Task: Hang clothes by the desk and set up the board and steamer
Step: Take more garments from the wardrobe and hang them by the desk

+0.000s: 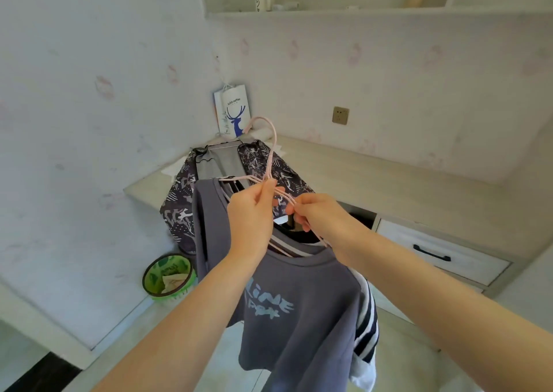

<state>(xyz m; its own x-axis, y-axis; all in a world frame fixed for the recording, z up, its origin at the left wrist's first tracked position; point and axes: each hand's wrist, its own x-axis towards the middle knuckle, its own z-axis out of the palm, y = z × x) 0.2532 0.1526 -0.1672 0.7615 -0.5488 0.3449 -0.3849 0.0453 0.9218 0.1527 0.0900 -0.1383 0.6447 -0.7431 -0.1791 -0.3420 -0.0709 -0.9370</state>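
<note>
1. A green bin (169,275) is sitting on the floor below the bench (374,179), holding paper scraps.
2. The left hand (251,218) is pinching the pink hangers (270,152) at the neck, in front of the bench.
3. The right hand (317,215) is gripping the hanger wires, fingers curled.
4. A grey shirt (299,317) is hanging from them below the bench edge, striped clothing behind it.

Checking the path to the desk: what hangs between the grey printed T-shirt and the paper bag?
In the head view, a dark patterned garment hangs between the T-shirt and paper bag.
</note>
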